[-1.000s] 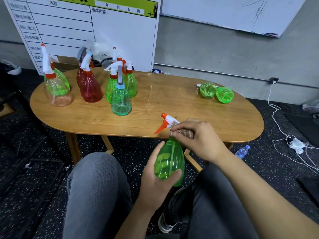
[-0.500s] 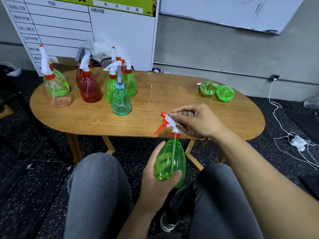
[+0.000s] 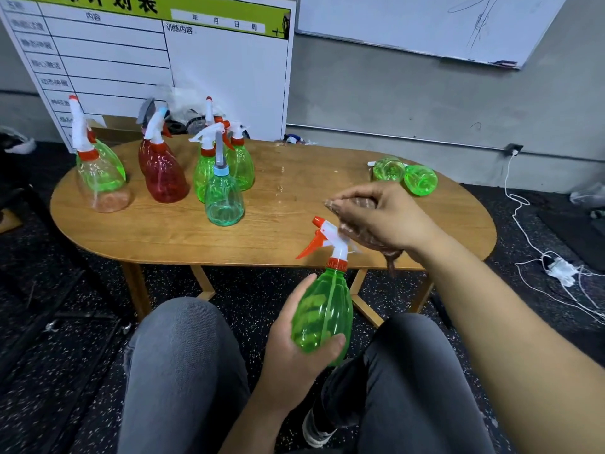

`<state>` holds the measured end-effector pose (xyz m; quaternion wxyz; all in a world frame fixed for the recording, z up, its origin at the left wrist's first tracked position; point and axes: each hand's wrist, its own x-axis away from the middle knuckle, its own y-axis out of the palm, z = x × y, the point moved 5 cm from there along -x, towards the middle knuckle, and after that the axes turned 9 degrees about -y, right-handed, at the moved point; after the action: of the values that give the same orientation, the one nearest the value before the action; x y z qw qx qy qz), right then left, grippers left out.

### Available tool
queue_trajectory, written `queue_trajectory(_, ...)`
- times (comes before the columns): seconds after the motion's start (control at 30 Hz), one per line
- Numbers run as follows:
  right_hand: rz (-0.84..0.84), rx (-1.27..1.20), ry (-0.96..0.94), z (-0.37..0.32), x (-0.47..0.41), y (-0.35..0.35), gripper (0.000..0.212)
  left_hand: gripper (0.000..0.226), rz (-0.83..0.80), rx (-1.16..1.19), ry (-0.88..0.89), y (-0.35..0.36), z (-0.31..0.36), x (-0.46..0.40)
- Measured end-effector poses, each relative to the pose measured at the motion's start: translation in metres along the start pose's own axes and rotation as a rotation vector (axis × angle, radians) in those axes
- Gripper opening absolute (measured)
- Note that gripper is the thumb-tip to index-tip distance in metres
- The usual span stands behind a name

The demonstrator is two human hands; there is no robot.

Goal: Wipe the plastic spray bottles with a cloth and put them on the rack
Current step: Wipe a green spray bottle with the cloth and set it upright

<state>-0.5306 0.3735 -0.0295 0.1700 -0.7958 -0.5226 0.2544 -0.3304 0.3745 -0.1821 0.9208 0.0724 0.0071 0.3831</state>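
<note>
Right hand: your right hand, gripping the cloth, has climbed from the neck of the green bottle to its white trigger head, toward frame centre.
Neck: the orange collar, covered a second ago, now shows.

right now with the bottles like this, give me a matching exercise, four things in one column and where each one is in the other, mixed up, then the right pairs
Things:
1. green bottle with orange trigger
2. brown cloth
3. red bottle
4. two green bottles without spray heads

Places:
A. lying on their sides at the right end of the table
B. held by the left hand above the lap
C. standing on the left part of the table among the other bottles
D. bunched in the right hand at the spray head

Pairs: 1-B, 2-D, 3-C, 4-A
</note>
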Motion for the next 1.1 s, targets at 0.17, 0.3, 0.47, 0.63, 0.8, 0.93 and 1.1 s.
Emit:
queue_trajectory(0.17,-0.046,0.168,-0.010,0.014,-0.003,0.028,0.011,0.085,0.032,0.008,0.007,-0.004,-0.003,0.001)
queue_trajectory(0.3,-0.064,0.146,0.057,0.027,0.006,0.026,0.013,0.084,0.121,0.056,-0.011,-0.012,-0.003,-0.001)
queue_trajectory(0.47,-0.093,0.386,0.004,0.029,0.013,0.005,0.006,0.082,0.128,0.061,-0.020,-0.009,-0.002,-0.002)
queue_trajectory(0.63,0.299,0.452,-0.329,0.006,0.012,0.006,0.027,0.085,0.066,-0.015,0.004,-0.004,0.001,-0.001)
queue_trajectory(0.8,0.087,0.542,-0.350,0.000,0.012,0.046,0.038,0.084,0.076,-0.020,0.003,-0.005,0.001,-0.002)
queue_trajectory(0.93,0.231,0.491,-0.317,0.004,0.013,0.046,0.040,0.083,0.067,-0.024,0.016,-0.007,0.000,-0.004)
queue_trajectory(1.1,0.133,0.286,-0.335,0.010,0.022,0.059,0.025,0.085,0.103,0.006,0.010,-0.009,-0.006,-0.005)
